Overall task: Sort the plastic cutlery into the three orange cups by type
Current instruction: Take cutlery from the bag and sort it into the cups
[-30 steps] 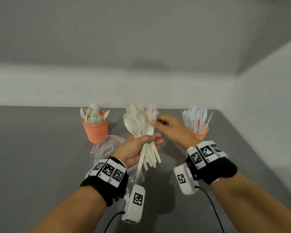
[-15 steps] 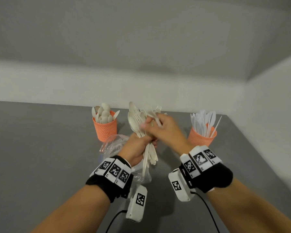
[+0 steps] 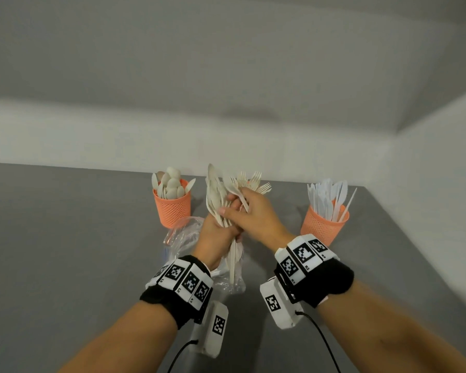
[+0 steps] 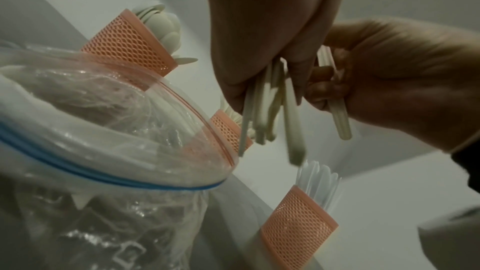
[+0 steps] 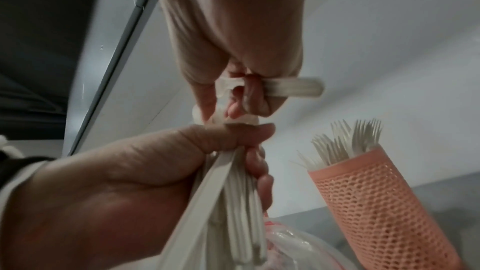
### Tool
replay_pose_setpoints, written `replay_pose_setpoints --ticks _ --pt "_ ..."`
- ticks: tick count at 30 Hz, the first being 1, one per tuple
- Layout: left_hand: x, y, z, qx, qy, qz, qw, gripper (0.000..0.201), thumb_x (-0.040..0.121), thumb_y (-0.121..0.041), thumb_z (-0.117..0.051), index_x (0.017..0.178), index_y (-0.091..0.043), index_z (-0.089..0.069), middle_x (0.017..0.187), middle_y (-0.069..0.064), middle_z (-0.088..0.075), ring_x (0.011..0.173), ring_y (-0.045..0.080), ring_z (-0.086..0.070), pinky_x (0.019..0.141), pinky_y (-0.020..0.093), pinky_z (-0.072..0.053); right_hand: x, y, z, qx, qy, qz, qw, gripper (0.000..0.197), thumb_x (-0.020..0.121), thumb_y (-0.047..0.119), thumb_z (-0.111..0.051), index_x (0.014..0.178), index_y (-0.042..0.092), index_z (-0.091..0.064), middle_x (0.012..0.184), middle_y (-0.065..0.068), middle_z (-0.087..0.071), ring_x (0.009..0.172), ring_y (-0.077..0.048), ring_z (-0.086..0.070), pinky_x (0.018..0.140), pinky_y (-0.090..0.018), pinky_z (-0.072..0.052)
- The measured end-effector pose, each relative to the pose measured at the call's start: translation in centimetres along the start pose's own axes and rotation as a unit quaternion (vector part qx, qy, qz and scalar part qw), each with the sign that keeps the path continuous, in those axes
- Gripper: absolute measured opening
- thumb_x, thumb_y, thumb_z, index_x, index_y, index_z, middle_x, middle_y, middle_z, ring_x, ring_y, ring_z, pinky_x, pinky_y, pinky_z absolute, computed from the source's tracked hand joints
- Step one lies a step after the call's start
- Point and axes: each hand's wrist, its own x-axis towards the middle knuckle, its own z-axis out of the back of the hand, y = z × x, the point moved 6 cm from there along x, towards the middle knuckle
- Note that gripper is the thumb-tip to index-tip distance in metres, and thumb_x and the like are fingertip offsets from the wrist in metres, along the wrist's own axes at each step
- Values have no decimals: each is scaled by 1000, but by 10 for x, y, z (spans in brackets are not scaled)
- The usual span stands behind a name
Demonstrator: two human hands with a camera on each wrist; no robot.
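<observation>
Above the clear plastic bag [image 3: 184,235]: both hands on one cutlery bundle [image 3: 218,196].
L hand [image 3: 215,238] fingers wrapped round bundle handles; R hand [image 3: 249,211] pinches a single piece [image 5: 293,89] out of it. Ref. bag: spoon cup [image 3: 172,207] behind-left, fork cup [image 5: 374,198] behind, knife cup [image 3: 324,224] well to right, all on grey table [image 3: 65,238].

Bare test room: plain grey table [image 3: 65,251] in corner, blank white walls [image 3: 226,63].
</observation>
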Motion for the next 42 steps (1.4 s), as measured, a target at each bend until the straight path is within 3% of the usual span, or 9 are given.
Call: replay_pose_setpoints --ticks 5,9,14,20,26,32,35,39,42 --pt "-1 1 3 20 -11 -8 1000 47 77 18 -54 118 -5 -57 72 2 -64 52 5 -58 47 21 -44 1 -1 -7 15 -3 -23 1000 29 87 20 -61 112 6 -55 85 -7 -57 84 -20 -58 84 -35 -49" --pt "-3 5 9 55 -17 -15 998 36 77 12 -61 112 6 -56 70 -1 -63 55 2 -60 51 15 -45 5 5 -6 -37 -48 11 998 16 88 12 -53 93 -3 -56 76 -18 -58 67 -21 -50 68 -40 -47" --pt "-3 12 15 54 -22 10 998 26 76 1 -69 99 -5 -59 77 14 -64 61 23 -57 52 28 -48 12 16 16 20 -121 14 992 21 94 14 -47 74 20 -48 63 5 -46 55 -7 -41 54 -20 -37" --pt "-4 13 15 62 -23 12 998 22 78 -2 -68 94 -15 -59 69 6 -63 52 14 -54 50 28 -46 14 9 9 25 -57 -47 997 23 96 27 -45 95 7 -56 91 -16 -64 83 -28 -62 81 -43 -51" --pt "-1 16 21 82 -30 22 996 26 80 -3 -67 103 -6 -55 71 6 -59 49 13 -49 47 24 -45 24 22 42 289 -148 -33 945 19 101 30 -29 93 24 -45 69 -1 -56 52 -13 -56 52 -28 -51" --pt "1 12 18 87 -39 -14 995 31 81 1 -65 108 -8 -53 70 5 -58 44 11 -49 45 25 -44 18 0 9 64 -59 -73 993 15 82 16 -66 89 4 -65 87 -19 -70 71 -23 -65 67 -36 -53" --pt "4 12 18 130 -46 -44 990 42 79 0 -66 117 -10 -51 73 1 -59 50 12 -52 49 26 -44 19 -5 2 19 -63 -75 995 16 79 11 -65 74 -5 -64 72 -17 -64 66 -24 -58 67 -33 -48" --pt "5 11 19 165 -37 -61 984 49 78 -4 -67 122 -15 -50 83 -4 -59 67 11 -53 64 25 -46 22 6 10 -25 -112 -28 993 36 85 7 -55 51 14 -43 51 -1 -40 48 -11 -34 47 -19 -30" --pt "2 13 20 165 -26 -49 985 43 81 -6 -66 120 -15 -51 78 -9 -58 64 9 -52 60 20 -43 30 14 27 43 -171 -19 984 27 94 14 -46 67 19 -43 61 4 -43 52 -9 -39 49 -13 -35"
